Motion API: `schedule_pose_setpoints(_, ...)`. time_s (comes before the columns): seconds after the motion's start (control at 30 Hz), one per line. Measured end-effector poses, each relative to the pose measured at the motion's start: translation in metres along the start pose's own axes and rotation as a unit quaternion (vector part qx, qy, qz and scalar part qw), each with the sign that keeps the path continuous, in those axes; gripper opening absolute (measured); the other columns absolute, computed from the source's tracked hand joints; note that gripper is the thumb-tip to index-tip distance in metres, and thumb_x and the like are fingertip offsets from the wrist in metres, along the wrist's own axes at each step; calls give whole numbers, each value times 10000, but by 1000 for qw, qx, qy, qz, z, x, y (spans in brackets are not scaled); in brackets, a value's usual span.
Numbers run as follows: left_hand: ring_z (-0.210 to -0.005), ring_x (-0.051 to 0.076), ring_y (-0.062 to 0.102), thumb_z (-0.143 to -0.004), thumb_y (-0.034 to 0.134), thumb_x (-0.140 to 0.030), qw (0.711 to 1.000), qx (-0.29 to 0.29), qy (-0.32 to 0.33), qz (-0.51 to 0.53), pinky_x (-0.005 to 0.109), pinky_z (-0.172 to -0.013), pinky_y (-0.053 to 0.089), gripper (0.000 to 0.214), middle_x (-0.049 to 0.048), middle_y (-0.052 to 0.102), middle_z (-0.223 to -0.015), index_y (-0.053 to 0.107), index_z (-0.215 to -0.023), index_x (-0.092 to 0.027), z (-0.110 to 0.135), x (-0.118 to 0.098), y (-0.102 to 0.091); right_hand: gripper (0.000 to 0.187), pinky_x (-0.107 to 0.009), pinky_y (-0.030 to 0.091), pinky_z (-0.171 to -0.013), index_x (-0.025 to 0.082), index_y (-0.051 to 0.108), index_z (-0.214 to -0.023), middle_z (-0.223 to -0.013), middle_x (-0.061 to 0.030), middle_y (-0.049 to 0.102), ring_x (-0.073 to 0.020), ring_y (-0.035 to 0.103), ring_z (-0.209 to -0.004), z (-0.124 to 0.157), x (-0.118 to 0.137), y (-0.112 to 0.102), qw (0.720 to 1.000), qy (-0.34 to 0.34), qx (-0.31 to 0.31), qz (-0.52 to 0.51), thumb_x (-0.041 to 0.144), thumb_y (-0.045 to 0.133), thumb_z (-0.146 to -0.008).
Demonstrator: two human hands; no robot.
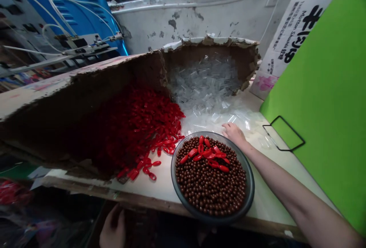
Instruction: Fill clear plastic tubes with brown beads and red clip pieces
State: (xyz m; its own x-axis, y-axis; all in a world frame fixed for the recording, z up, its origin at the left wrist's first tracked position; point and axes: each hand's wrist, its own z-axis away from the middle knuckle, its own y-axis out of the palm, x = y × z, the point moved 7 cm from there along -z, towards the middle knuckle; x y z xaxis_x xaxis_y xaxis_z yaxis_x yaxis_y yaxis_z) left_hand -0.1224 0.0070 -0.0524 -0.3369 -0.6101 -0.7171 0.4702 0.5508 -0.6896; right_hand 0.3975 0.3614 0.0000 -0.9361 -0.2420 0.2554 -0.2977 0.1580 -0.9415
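With right hand (235,132) loosely extended at near edge of clear plastic pieces (206,84); cannot tell whether pinching any. With left hand (113,228) half-curled below desk (164,179), grip unclear. Nearside of right hand: bowl (250,187) of brown beads (208,194) under looped red pieces (223,168), likely for short reach.

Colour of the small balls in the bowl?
The small balls in the bowl are dark brown and glossy; best seen in the head view.

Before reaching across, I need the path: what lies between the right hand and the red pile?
Clear plastic pieces lie between the right hand and the red pile, as the head view shows.
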Motion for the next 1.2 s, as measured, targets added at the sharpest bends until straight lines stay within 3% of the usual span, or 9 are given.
schedule_pose_setpoints(0.13,-934,279,628,-697,578,-494,984,-50,119,125,439,-907,475,514,117,659,-1030,617,-1073,-145,18,-84,-5,204,-380,431,-879,168,617,-987,-1015,-128,655,-266,586,-960,7,4,-10,999,3,-16,-36,253,573,-807)
schedule_pose_setpoints(0.23,-897,220,619,-750,605,-448,965,-25,179,192,373,-871,487,438,91,647,-1048,611,-1088,-170,46,-137,-5,187,-378,468,-798,167,620,-952,-940,-124,681,-254,625,-872,15,-2,-25,995,31,-37,-83,290,542,-834)
schedule_pose_setpoints(0.4,-938,191,616,-828,578,-363,911,123,276,280,318,-858,485,301,79,654,-1007,620,-1059,-175,89,-247,23,370,-368,520,-727,167,573,-1094,-997,-114,684,-220,666,-829,43,-8,-74,975,75,-70,-200,444,409,-913)
schedule_pose_setpoints(0.57,-913,178,622,-789,643,-365,810,344,384,280,292,-803,498,506,75,644,-1052,526,-1260,-221,152,-359,75,404,-292,527,-709,186,567,-1156,-952,-55,679,-155,655,-779,93,50,-134,930,12,8,-367,485,476,-900)
schedule_pose_setpoints(0.67,-847,174,623,-797,632,-366,759,433,399,279,288,-776,492,380,66,671,-960,612,-1131,-186,186,-379,96,334,-265,495,-665,191,613,-1083,-847,-23,660,-136,608,-727,128,97,-155,879,-26,94,-466,441,569,-867)
schedule_pose_setpoints(0.83,-790,150,613,-844,566,-343,741,462,361,326,262,-730,482,215,50,674,-850,651,-883,-149,195,-360,99,278,-262,474,-661,191,634,-1014,-823,-8,651,-123,576,-689,153,129,-159,859,-17,128,-495,414,597,-852)
schedule_pose_setpoints(0.97,-719,137,623,-862,523,-412,791,361,295,397,273,-658,513,275,54,670,-841,597,-858,-148,144,-351,75,327,-294,506,-701,179,637,-1014,-936,-50,674,-161,615,-780,153,116,-150,874,1,123,-470,452,593,-840)
schedule_pose_setpoints(1.07,-700,127,622,-881,478,-449,830,273,325,361,283,-631,524,345,72,659,-875,570,-953,-125,104,-367,62,350,-311,520,-682,190,636,-1021,-924,-61,675,-172,629,-752,152,97,-149,907,29,83,-411,482,573,-839)
schedule_pose_setpoints(1.2,-719,123,613,-875,509,-418,842,281,395,238,283,-668,514,370,53,625,-821,618,-968,-77,83,-407,103,259,-317,507,-676,222,679,-950,-951,-65,654,-172,625,-715,154,100,-152,966,-28,54,-252,433,578,-838)
